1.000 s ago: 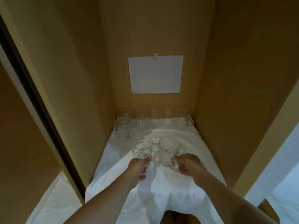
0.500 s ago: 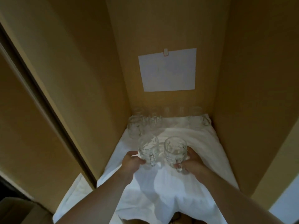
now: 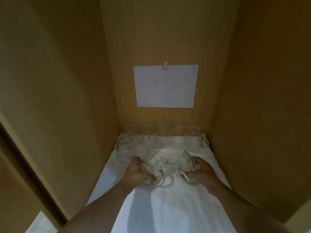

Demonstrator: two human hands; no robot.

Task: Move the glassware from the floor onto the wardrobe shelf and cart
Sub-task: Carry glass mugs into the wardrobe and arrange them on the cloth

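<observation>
I can't make out the two glass mugs (image 3: 165, 167) cleanly: they smear with motion blur, their outlines merging between my left hand (image 3: 136, 174) and right hand (image 3: 202, 172). My fingers behind the glass are hidden. The back row of mugs (image 3: 161, 132) dissolves into shadow. Faint marks on the paper sheet (image 3: 165, 86) are unreadable. The bottom edge cuts off my forearms.

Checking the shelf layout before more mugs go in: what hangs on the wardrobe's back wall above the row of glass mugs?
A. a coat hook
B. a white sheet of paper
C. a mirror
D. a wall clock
B: a white sheet of paper hangs on the back wall above the row of glass mugs, held by a small clip at its top edge.
</observation>
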